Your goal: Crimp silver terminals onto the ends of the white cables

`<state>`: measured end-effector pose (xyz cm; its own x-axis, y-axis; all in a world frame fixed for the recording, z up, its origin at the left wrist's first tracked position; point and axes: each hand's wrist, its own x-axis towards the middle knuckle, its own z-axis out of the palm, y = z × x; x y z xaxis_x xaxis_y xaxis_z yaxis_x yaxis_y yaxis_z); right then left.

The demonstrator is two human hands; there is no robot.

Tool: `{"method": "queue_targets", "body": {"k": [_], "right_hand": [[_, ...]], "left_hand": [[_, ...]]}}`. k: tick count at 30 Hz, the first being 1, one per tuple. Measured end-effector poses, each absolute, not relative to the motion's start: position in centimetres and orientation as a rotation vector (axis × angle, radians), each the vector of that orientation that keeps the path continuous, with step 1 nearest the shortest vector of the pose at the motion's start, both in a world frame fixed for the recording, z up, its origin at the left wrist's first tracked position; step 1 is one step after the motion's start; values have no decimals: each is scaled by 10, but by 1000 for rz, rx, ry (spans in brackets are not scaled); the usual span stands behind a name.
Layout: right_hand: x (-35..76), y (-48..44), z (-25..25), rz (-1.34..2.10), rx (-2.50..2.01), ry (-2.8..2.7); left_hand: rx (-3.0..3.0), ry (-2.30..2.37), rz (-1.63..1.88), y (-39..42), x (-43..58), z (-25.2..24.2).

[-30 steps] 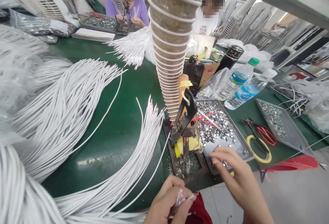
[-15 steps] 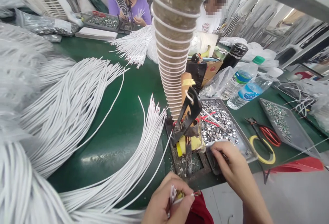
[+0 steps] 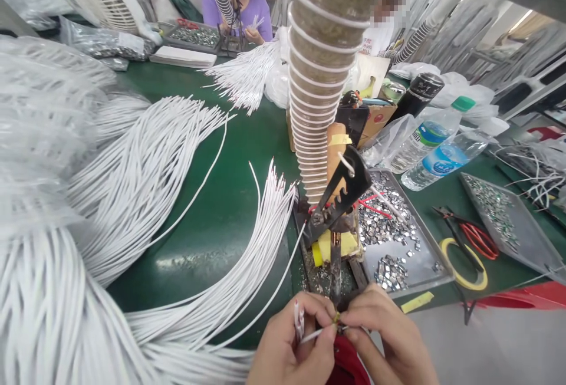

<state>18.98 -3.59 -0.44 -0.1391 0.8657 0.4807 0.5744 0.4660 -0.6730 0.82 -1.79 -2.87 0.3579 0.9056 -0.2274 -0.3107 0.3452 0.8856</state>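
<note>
My left hand is closed round the ends of a few thin white cables at the bottom of the view. One cable end sticks out to the right. My right hand pinches a tiny metal piece against that end, fingertips meeting my left thumb at about the table's near edge. Just beyond my hands stands a black hand crimping tool fixed upright in a dirty base. To its right lies a grey tray scattered with several small metal terminals.
Long bundles of white cables fan over the green table at left. A ribbed duct rises behind the tool. Water bottles, a second tray, red-handled cutters and a yellow tape ring sit right. Two people work across the table.
My right hand left the terminal tray and came back to the cable end in my left hand. The view shifted slightly left.
</note>
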Motion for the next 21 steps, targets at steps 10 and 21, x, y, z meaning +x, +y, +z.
{"method": "queue_targets", "body": {"k": [10,21], "right_hand": [[195,-52,-27,132,-1298,-1850],[188,-48,-29,-142,-1355,-1860]], "left_hand": [[706,851,899,-7,8,-20],[659,842,902,-2,4,-15]]}}
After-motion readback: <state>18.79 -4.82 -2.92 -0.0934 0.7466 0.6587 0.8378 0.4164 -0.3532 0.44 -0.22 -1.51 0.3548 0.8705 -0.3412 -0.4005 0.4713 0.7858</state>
